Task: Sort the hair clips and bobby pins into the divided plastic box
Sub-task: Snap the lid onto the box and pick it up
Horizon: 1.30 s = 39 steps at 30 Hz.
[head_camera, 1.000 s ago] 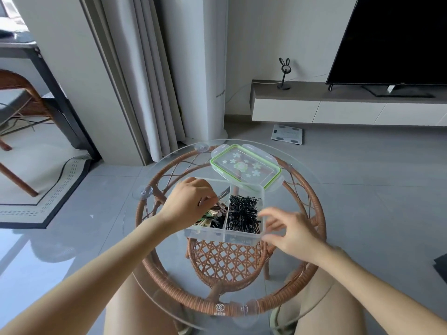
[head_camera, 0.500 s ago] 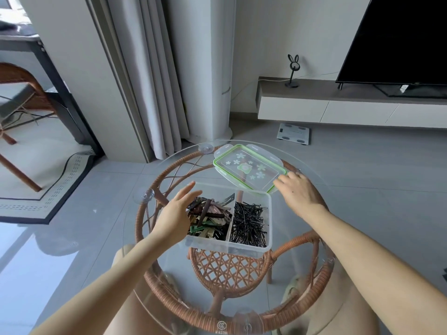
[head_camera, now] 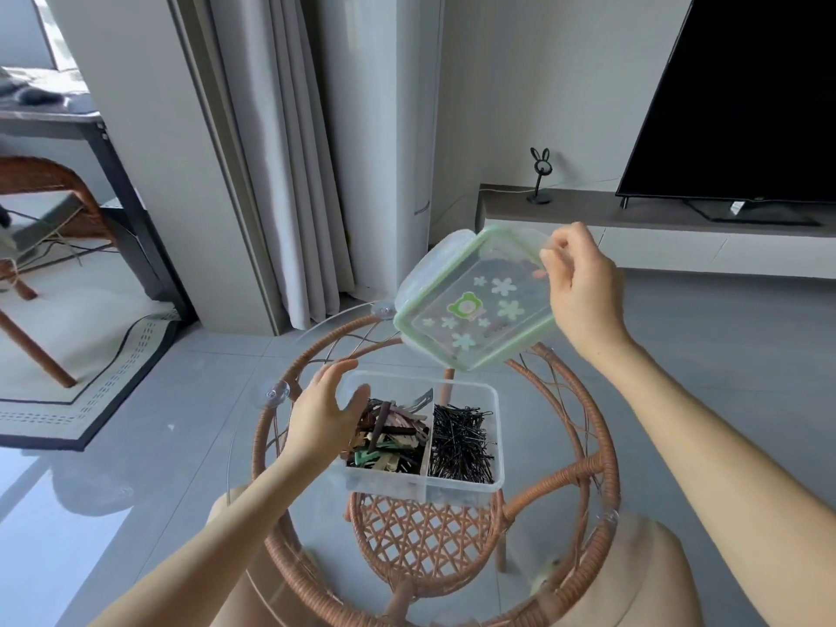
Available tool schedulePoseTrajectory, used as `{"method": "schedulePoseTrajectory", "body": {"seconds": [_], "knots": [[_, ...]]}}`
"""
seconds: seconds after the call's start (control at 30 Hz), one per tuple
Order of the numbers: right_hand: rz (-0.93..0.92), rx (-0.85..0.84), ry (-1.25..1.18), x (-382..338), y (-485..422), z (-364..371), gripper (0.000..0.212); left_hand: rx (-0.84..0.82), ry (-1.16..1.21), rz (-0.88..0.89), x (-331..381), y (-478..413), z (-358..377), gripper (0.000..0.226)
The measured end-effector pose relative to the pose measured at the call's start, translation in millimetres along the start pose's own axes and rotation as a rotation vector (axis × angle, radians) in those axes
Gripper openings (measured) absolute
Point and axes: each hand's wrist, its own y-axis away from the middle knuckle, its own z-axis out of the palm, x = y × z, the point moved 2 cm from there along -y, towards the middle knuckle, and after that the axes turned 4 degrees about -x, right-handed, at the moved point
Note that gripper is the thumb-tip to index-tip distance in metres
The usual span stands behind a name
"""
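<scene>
The right grip (head_camera: 581,291) pinches the flowery lid (head_camera: 475,310), tilted in the air above the plastic box (head_camera: 407,486). The left grip (head_camera: 323,416) rests flat, fingers straight, against the box's left wall. The box sits on the glass table (head_camera: 543,423), hair clips (head_camera: 389,438) in its left part, bobby pins (head_camera: 461,438) in its right

You are in a home living room: a big television (head_camera: 746,97) stands on a low cabinet (head_camera: 588,211), long curtains (head_camera: 289,174) hang to the tiled floor (head_camera: 701,355), and a rug (head_camera: 90,400) and wicker chair (head_camera: 45,183) sit to your left.
</scene>
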Motion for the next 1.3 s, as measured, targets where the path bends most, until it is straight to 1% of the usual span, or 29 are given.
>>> {"method": "schedulePoseTrajectory", "body": {"seconds": [0.07,0.13,0.2,0.23,0.27,0.33,0.4,0.5,0.6,0.67,0.8,0.9,1.13,1.23,1.3], "knots": [[0.135,0.076,-0.286,-13,6,-4,0.008,-0.047,0.332,-0.099,18,-5,-13,0.052],[0.348,0.094,-0.564,-21,14,-2,0.007,-0.14,0.718,-0.171,36,-11,-27,0.054],[0.582,0.048,-0.722,-18,26,6,0.01,-0.186,1.003,-0.187,48,-17,-42,0.045],[0.687,-0.003,-0.748,-14,34,12,0.011,-0.165,1.031,-0.202,49,-18,-49,0.037],[0.773,-0.066,-0.745,-8,41,17,0.007,-0.138,0.991,-0.228,47,-19,-55,0.029],[0.874,-0.197,-0.698,2,60,26,0.001,-0.116,0.835,-0.305,32,-18,-59,0.025],[0.91,-0.306,-0.598,18,81,38,0.007,-0.151,0.683,-0.364,13,-15,-57,0.025],[0.875,-0.378,-0.336,31,105,49,0.014,-0.19,0.489,-0.443,-8,-6,-45,0.019],[0.801,-0.399,-0.234,27,114,49,0.026,-0.268,0.351,-0.489,-27,1,-31,0.025],[0.781,-0.411,-0.188,26,117,48,0.029,-0.287,0.372,-0.51,-35,4,-26,0.023],[0.77,-0.445,-0.151,29,124,50,0.019,-0.242,0.481,-0.541,-38,1,-24,0.018],[0.774,-0.453,-0.154,29,127,50,0.018,-0.25,0.538,-0.55,-33,1,-24,0.016],[0.781,-0.463,-0.151,26,126,46,0.016,-0.279,0.534,-0.582,-34,-3,-22,0.014],[0.785,-0.469,-0.152,27,128,46,0.016,-0.291,0.552,-0.603,-36,-3,-23,0.019],[0.793,-0.475,-0.16,28,130,47,0.018,-0.32,0.613,-0.633,-40,-2,-22,0.025]]}}
